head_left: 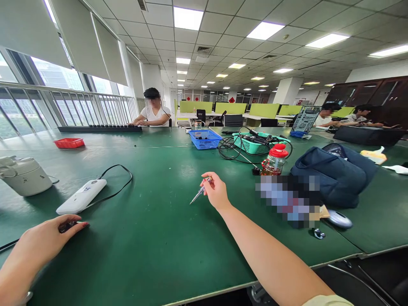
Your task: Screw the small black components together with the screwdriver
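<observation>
In my right hand (218,192) is a slim screwdriver (199,194) with a see-through handle, pinched by thumb and fingers. Its metal tip points down and to the left over the middle of the green table (153,255). At the lower left, my left hand (43,240) curls around a small dark object (66,226), mostly hidden by the fingers, so its kind cannot be made out. Just beyond that hand lies a white power bank (82,196) with a black cable (123,187) looping to its right.
A white bag-like case (27,176) stands left, near a red tray (69,143). Farther back are a blue basket (205,142) and a green basket (251,146) with cables. A red-lidded jar (274,161) and navy bag (331,174) occupy the right. A person (156,112) sits opposite.
</observation>
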Action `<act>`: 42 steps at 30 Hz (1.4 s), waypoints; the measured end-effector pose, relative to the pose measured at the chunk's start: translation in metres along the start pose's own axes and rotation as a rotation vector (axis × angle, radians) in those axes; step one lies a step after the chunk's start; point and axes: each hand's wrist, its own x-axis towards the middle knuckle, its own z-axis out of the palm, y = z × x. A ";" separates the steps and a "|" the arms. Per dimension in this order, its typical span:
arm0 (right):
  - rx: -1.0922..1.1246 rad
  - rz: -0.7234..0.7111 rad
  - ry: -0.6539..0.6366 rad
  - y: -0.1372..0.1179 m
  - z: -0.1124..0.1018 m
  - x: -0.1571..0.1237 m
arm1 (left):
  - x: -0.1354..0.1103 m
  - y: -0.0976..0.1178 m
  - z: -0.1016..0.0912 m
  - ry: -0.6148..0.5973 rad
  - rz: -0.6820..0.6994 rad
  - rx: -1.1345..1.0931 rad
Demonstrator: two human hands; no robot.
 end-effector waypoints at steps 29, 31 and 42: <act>-0.159 -0.174 -0.052 -0.021 0.004 -0.008 | -0.040 0.252 0.052 -0.242 1.033 -0.357; -0.175 -0.177 -0.061 -0.021 0.005 -0.009 | -0.039 0.252 0.055 -0.258 1.002 -0.368; -0.206 -0.156 -0.083 -0.018 0.005 -0.008 | -0.037 0.241 0.054 -0.373 0.902 -0.544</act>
